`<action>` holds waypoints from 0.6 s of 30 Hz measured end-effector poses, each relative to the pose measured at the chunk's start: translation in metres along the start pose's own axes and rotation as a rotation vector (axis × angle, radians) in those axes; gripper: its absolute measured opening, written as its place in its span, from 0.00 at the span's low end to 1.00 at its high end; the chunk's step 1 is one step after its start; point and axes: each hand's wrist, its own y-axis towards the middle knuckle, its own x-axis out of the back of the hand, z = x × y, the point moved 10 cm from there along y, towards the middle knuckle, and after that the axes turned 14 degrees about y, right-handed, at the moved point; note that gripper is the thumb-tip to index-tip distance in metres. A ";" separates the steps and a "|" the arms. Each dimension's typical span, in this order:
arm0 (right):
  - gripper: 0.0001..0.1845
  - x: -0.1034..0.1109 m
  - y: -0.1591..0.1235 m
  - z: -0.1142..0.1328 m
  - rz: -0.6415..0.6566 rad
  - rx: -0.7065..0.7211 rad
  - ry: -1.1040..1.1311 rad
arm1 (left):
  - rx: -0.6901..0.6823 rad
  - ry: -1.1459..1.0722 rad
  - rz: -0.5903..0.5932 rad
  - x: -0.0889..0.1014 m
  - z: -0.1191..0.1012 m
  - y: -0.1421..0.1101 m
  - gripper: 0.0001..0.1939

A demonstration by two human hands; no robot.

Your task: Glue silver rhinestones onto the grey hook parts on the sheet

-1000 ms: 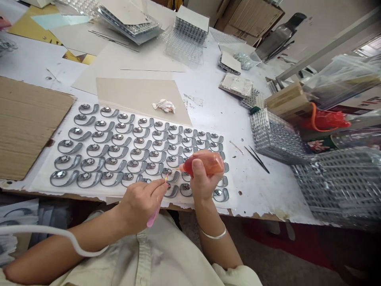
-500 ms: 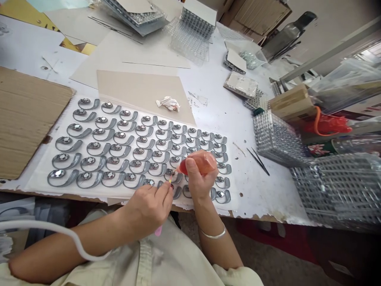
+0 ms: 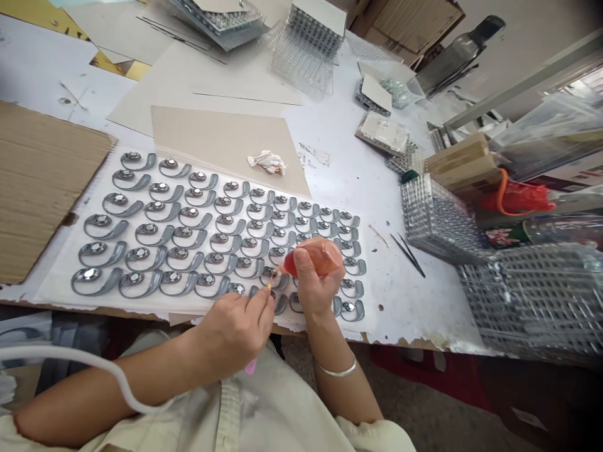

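Pinching a pink stick (image 3: 251,366) between thumb and fingers, the left hand (image 3: 233,333) works just beside the right hand (image 3: 315,282), whose fingers wrap closely around an orange bulb (image 3: 313,258). On the white table (image 3: 391,301) lie cardboard (image 3: 42,188), a white sheet (image 3: 56,285) and, further right, clear plastic racks (image 3: 532,295). The sheet carries many rows of grey curved pieces (image 3: 139,254), each one with a shiny round top. Both hands are over the lower rows, toward the right end of the sheet. The yellow tip (image 3: 269,285) of the stick and the nozzle (image 3: 282,269) of the bulb come close around one piece (image 3: 270,272), but I cannot tell if either touches it.
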 end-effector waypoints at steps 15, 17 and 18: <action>0.14 0.000 0.001 0.008 -0.008 0.067 -0.141 | 0.000 0.006 0.008 -0.002 -0.001 -0.002 0.12; 0.15 0.002 0.001 0.010 -0.024 0.089 -0.180 | 0.005 0.003 0.013 -0.002 -0.001 -0.002 0.12; 0.15 0.002 0.001 0.011 -0.028 0.100 -0.196 | 0.005 -0.001 0.014 -0.002 -0.001 -0.002 0.12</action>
